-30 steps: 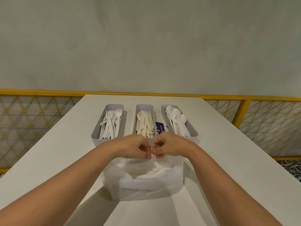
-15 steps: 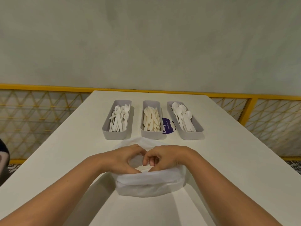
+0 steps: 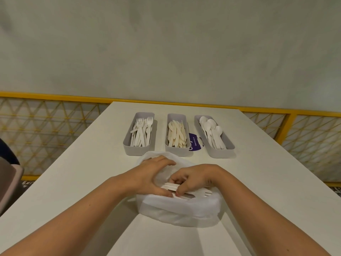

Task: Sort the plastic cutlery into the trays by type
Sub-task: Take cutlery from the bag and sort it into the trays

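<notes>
Cutlery bundle (image 3: 174, 187) in white bag (image 3: 180, 213), at 6 o'clock from knife tray (image 3: 178, 152); is pinched by curled right hand (image 3: 195, 177); left hand (image 3: 147, 174) spread, thumb pressed against it; advisably lifted level, then parted by type: fork tray (image 3: 137, 151) at 11 o'clock, spoon tray (image 3: 223, 154) at 1.

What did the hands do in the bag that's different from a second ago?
The right hand went down into the crumpled white plastic bag and now grips a bundle of white plastic cutlery there. The left hand spread out, resting on the bag's opened mouth. Before, both hands were pinched together over the bag. The three grey trays of forks, knives and spoons stayed as they were.
</notes>
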